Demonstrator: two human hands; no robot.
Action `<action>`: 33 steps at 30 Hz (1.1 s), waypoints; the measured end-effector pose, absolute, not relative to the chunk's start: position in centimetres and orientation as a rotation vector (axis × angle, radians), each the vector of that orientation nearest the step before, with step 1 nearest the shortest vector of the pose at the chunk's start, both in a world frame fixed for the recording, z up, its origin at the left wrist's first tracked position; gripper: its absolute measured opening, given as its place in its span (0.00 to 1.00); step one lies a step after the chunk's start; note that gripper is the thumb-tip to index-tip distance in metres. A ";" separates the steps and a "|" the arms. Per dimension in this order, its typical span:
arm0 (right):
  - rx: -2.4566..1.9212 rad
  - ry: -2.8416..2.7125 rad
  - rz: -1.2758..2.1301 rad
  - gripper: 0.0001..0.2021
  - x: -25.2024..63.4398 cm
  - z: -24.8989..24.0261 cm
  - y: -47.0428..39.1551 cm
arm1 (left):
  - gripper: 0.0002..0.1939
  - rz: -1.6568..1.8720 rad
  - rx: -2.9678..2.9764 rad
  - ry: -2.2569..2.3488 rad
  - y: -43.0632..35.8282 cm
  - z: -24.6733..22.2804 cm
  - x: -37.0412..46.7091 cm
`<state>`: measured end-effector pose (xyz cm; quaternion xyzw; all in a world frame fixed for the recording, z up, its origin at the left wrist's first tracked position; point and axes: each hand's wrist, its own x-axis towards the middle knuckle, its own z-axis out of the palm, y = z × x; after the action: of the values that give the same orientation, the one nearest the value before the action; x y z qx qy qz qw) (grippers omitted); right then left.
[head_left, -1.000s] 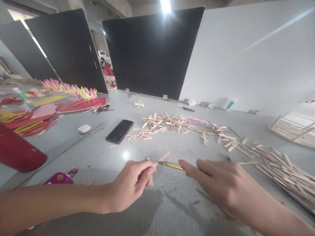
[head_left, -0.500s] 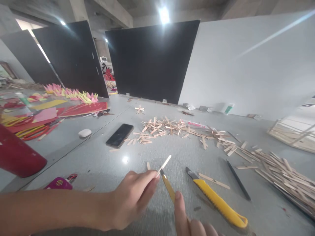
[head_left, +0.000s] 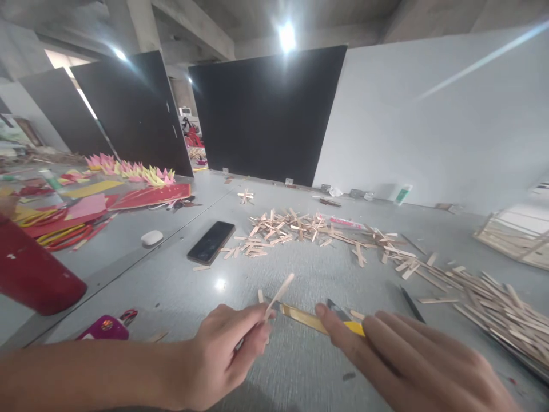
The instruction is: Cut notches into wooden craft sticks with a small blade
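Left hand pinched a thin wooden stick between fingertips, near centre of the table, stick angled up and away. Right hand was closed round a yellow knife, index finger laid along its spine, blade tip touching or just beside the stick at the pinch; exact contact too blurred to tell. Risk: blade sat so near the left fingertips that a slip off the narrow stick would likely cut them. Stick could also split or snap. Spare black blade lay just right, stick pile beyond.
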<state>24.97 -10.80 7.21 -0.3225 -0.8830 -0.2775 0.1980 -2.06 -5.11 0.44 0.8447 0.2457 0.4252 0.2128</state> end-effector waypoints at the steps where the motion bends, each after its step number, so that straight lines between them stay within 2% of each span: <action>1: -0.904 -2.489 -0.724 0.23 25.2 7.5 -10.5 | 0.12 1.145 2.322 0.668 -5.1 0.6 -2.0; 4: -0.891 -2.474 -0.771 0.21 25.7 8.2 -9.9 | 0.06 1.004 2.186 0.652 -4.9 1.3 -1.8; 7: -0.865 -2.468 -0.869 0.20 25.8 8.4 -9.5 | 0.11 0.828 2.033 0.642 -4.4 2.0 -1.5; 12: -0.785 -2.565 -0.745 0.21 25.6 7.5 -9.3 | 0.18 0.548 1.420 0.503 -3.1 2.6 -1.1; 16: -0.776 -2.571 -0.794 0.21 25.6 6.9 -9.3 | 0.13 0.409 1.219 0.343 -2.4 2.3 -0.9; 25: -0.778 -2.547 -0.868 0.26 26.1 7.1 -9.6 | 0.09 0.464 1.109 0.187 -2.6 2.9 -0.4; 30: -0.747 -2.552 -0.929 0.20 27.6 7.5 -10.0 | 0.10 0.460 1.075 0.203 -2.7 2.6 -0.4; 33: -0.859 -2.568 -0.978 0.24 30.6 8.2 -9.4 | 0.08 0.521 1.059 0.320 -2.3 2.2 -0.8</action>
<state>30.58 -9.41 8.24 -0.2956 -0.8843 -0.3368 0.1308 -0.82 -2.29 2.16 0.4970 0.1502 0.2445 0.8190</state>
